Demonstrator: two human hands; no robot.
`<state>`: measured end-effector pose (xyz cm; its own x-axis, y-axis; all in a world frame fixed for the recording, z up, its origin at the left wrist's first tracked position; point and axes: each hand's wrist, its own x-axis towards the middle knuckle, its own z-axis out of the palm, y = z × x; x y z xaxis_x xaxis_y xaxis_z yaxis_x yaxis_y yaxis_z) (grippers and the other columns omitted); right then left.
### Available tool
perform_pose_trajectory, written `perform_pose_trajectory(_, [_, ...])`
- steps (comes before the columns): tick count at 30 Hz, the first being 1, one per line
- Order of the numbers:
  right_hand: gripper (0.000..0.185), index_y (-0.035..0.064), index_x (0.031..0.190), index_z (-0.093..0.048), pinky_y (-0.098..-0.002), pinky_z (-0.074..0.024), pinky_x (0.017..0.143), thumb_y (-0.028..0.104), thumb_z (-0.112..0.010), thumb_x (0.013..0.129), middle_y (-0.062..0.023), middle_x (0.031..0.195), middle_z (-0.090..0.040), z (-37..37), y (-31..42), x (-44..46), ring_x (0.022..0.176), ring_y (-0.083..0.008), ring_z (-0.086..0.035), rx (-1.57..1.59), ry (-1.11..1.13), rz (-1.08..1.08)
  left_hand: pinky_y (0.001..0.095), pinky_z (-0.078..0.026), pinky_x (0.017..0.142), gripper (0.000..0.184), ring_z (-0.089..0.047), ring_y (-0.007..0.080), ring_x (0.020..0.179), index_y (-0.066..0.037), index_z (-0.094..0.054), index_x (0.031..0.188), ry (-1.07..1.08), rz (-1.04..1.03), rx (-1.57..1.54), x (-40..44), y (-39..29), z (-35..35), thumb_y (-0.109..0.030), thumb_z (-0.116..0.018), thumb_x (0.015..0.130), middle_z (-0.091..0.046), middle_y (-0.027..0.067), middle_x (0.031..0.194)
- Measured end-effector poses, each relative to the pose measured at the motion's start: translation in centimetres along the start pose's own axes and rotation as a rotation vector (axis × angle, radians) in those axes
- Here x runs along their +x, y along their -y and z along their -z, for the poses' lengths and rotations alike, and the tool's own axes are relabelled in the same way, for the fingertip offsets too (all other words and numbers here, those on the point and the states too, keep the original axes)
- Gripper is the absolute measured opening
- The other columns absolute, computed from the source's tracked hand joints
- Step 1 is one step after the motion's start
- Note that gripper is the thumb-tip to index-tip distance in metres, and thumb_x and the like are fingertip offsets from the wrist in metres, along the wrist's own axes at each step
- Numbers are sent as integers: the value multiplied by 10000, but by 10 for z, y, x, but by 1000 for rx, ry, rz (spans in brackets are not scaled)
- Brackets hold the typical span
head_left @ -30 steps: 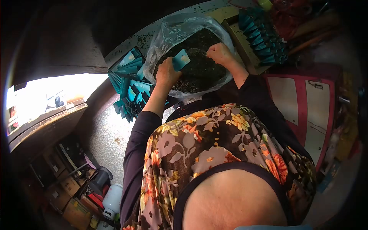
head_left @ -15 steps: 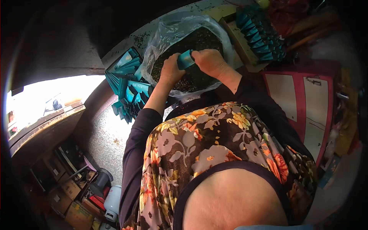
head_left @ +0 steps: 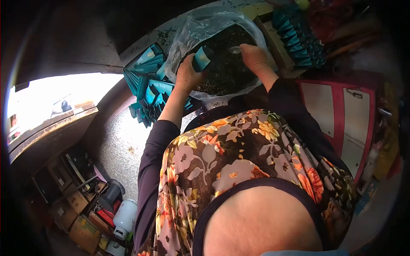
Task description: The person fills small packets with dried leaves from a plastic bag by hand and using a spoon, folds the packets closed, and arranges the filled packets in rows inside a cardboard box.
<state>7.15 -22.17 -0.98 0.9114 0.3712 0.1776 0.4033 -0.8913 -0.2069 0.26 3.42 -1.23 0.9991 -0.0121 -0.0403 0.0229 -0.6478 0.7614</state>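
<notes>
My left hand (head_left: 188, 77) is closed around a small teal packet (head_left: 201, 59), held upright over the near left part of a clear plastic bag (head_left: 181, 42). Dark, dry, leaf-like bits (head_left: 224, 77) fill the bag. On its right side, my right hand (head_left: 255, 58) pinches a small, pale spoon (head_left: 235, 50) whose bowl points left, over the leafy bits. Whether the spoon carries anything is too dim to tell. Folded teal packets (head_left: 149, 91) lie heaped just left of the bag, beside my left forearm.
Right of the bag, a cardboard box (head_left: 273, 42) holds a row of teal packets (head_left: 294, 40). A pink-framed cabinet (head_left: 337, 115) stands at my right. Lower left are cartons (head_left: 85, 232) and a white gas cylinder (head_left: 125, 217) on the floor.
My right hand has left the packet and moved right, and the spoon now shows in it. My left hand still grips the packet. The whole view has shifted slightly.
</notes>
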Motion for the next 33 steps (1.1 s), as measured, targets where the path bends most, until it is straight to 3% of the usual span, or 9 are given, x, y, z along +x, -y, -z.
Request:
perform_pose_trajectory(4, [85,98,817,-628,-456,-514,674,117,-548,793,-191,781,-643,-47,5,-16,788,-369,-642,-21,359,-67,364,-473,859,668,-605,305,998,-52,-499,1200,-48,-4,-5,-5,8,7,-237,-817,642,-621,175,1060])
perform_pose_trajectory(10, [167,56,854,-704,-462,-512,723,149,-579,795,-198,854,-654,-93,32,-25,828,-393,-630,337,262,-265,363,-468,864,673,-601,316,993,-42,-497,1195,-26,47,-5,-13,-2,23,-200,-818,625,-615,178,1056])
perform_pose_trajectory(13, [149,45,823,-704,-406,-519,691,142,-594,794,-176,819,-675,-106,21,-21,764,-337,-658,538,300,-441,365,-464,870,667,-597,321,995,-36,-500,1186,-55,3,8,-15,1,21,-188,-816,619,-609,180,1060])
perform_pose_trajectory(15, [144,50,837,-711,-334,-476,530,118,-589,799,-109,689,-661,-113,12,-20,606,-221,-630,839,334,-548,366,-463,873,661,-595,322,996,-34,-502,1183,-44,16,15,-16,2,21,-184,-813,620,-607,180,1063])
perform_pose_trajectory(16, [144,50,837,-711,-334,-476,530,118,-589,799,-109,689,-661,-100,16,-17,606,-221,-630,841,331,-550,366,-461,875,654,-593,324,998,-33,-505,1180,-35,28,20,-17,2,21,-180,-811,621,-605,181,1065])
perform_pose_trajectory(18, [169,63,872,-712,-269,-357,409,79,-558,804,-35,596,-576,-69,20,-11,479,-113,-509,1145,473,-737,369,-462,876,653,-593,328,999,-31,-506,1178,-26,33,33,-17,3,21,-182,-811,619,-606,182,1066])
perform_pose_trajectory(21, [201,58,925,-700,-241,-271,362,70,-533,814,-27,572,-532,-50,17,-6,418,-88,-436,1274,414,-699,374,-463,876,653,-590,341,1003,-27,-509,1171,-21,34,71,-16,2,20,-187,-809,614,-606,186,1066])
perform_pose_trajectory(30, [234,13,971,-674,-203,-282,383,83,-489,844,-8,586,-536,37,5,17,427,-59,-414,1249,290,-629,411,-468,867,592,-577,383,1004,-29,-520,1157,-15,30,201,-2,-1,2,-158,-751,626,-604,206,1068])
perform_pose_trajectory(33, [231,-20,890,-687,-222,-315,394,53,-499,777,-25,558,-549,55,11,20,445,-84,-471,1259,261,-594,422,-466,870,603,-573,387,1011,-30,-513,1169,12,51,203,1,-7,-4,-164,-739,626,-602,212,1075])
